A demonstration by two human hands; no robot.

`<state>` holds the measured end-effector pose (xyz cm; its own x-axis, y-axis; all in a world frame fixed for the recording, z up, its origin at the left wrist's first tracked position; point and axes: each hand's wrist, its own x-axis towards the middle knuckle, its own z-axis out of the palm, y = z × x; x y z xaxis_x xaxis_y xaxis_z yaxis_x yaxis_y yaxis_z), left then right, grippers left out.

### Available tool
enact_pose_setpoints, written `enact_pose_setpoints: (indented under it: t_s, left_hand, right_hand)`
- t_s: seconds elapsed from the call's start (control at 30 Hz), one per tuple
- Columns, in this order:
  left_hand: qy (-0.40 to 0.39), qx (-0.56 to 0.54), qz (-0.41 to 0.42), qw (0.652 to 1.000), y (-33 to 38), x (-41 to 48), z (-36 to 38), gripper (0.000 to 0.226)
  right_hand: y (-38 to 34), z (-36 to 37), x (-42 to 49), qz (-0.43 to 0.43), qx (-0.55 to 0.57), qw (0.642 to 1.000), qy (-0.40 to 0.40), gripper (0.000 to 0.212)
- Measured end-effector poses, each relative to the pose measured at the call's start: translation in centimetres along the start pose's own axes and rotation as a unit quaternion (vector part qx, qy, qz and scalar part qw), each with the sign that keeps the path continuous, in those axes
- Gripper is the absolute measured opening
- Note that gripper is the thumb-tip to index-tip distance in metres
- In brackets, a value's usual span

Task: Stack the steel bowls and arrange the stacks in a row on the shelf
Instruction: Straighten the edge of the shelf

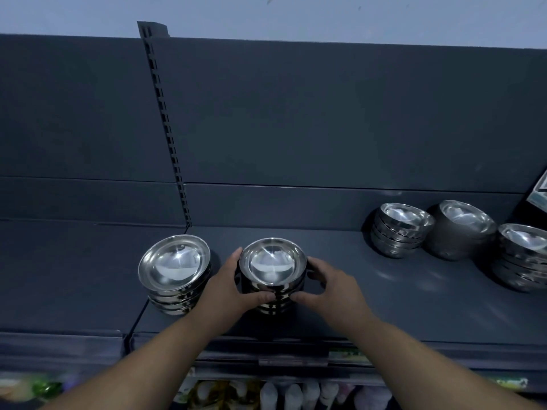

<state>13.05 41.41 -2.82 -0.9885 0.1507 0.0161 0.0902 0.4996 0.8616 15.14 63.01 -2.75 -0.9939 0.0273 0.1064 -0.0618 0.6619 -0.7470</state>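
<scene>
hands: our left hand (225, 287) and right hand (331, 284) curl round the centre stack (273, 264) from both sides.
second stack (174, 264): just left, on shelf (384, 291).

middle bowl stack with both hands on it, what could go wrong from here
1. The left hand sits in the narrow gap between the middle stack and the left stack. Pulling it out could nudge the left stack, which looks to lean toward the front of the shelf.
2. The right hand and left hand grip only the sides, so a quick shove might slide the smooth nested bowls out of line.
</scene>
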Motion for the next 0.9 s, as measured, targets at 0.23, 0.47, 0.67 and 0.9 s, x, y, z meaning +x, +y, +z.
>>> enact_pose_setpoints:
  t_s: [0.23, 0.47, 0.67, 0.9]
  left_hand:
    - [-0.008, 0.002, 0.013, 1.000, -0.2, -0.2, 0.3, 0.114]
    - [-0.007, -0.019, 0.013, 1.000, -0.2, 0.0, 0.4, 0.108]
    - [-0.008, -0.050, 0.011, 0.999, -0.9, 0.0, 0.8, 0.104]
    - [-0.006, -0.049, 0.013, 0.999, -1.1, 0.1, 0.9, 0.107]
  right_hand:
    - [1.6, 0.9, -0.6, 0.019, 0.032, 0.999, -0.003, 0.082]
    - [1.3, 0.5, -0.5, -0.004, 0.041, 0.999, 0.012, 0.077]
    - [1.2, 0.5, -0.8, -0.019, 0.058, 0.998, 0.029, 0.075]
    - [1.3, 0.6, -1.0, -0.015, 0.060, 0.998, 0.023, 0.078]
